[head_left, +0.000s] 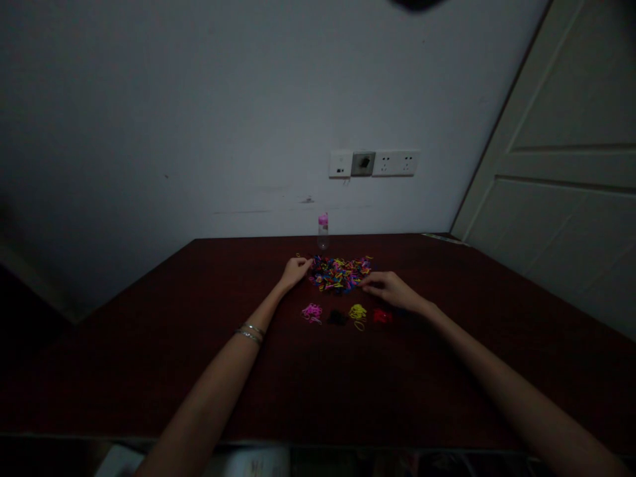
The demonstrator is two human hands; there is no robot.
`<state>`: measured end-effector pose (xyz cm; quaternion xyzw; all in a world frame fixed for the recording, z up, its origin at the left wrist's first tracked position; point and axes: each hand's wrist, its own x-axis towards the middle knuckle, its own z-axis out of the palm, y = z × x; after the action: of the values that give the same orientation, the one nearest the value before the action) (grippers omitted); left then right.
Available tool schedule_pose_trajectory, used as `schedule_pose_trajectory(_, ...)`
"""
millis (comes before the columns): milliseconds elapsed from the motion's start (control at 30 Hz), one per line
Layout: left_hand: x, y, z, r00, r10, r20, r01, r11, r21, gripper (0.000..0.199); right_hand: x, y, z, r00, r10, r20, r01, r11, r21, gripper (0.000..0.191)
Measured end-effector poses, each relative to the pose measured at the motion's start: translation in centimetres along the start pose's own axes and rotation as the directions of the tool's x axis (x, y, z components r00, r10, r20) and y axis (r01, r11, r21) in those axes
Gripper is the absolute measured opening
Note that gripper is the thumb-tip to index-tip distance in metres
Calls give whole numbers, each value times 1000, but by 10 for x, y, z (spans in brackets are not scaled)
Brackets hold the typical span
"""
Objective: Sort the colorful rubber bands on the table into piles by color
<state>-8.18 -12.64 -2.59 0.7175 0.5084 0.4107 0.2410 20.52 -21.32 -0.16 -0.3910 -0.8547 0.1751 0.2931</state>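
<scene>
A mixed pile of small multicoloured bands [340, 273] lies on the dark red table [318, 384]. My left hand [297, 270] is at the pile's left edge, its fingers closed together; what they pinch, if anything, is too small to tell. At the right edge of the pile my right hand [387, 288] has thumb and forefinger near the bands, and whether it grips one is unclear. Nearer to me lie four small heaps in a row: pink bands [312, 313], black bands [337, 317], yellow bands [358, 313] and red bands [382, 316].
Behind the pile stands a clear bottle with a pink top [323, 232]. Sockets and switches [372, 163] are on the wall beyond. A pale panelled door [561, 165] rises at the right. Below the table's front edge, a white object [253, 462] shows.
</scene>
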Motion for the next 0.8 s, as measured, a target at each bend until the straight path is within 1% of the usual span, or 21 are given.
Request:
schedule_pose_trajectory(100,1,8,-4,985,97,145,-106,992,63,29,-3,20,-4,994,74,-83,-75,997,-9,20)
schedule_pose_trajectory(167,2,14,-6,968,121,221,-147,984,105,25,-4,31,-6,987,109,-116,-112,994,-15,20)
schedule_pose_trajectory(267,2,25,-10,944,110,310,-161,976,145,19,-5,42,-6,983,124,-132,-130,991,-35,21)
schedule_pose_trajectory(367,1,32,-12,923,81,377,-144,979,141,16,-4,46,-3,987,100,-122,-110,991,-76,23)
schedule_pose_trajectory(467,2,33,-12,919,62,389,-128,981,147,15,-4,44,0,992,59,-114,-75,987,-144,29)
schedule_pose_trajectory(600,4,28,-10,932,62,357,-121,982,144,11,-5,40,2,996,34,-86,-54,970,-235,41)
schedule_pose_trajectory(800,4,28,-12,924,61,377,-128,979,156,11,-7,41,2,1000,14,-27,-22,950,-311,25)
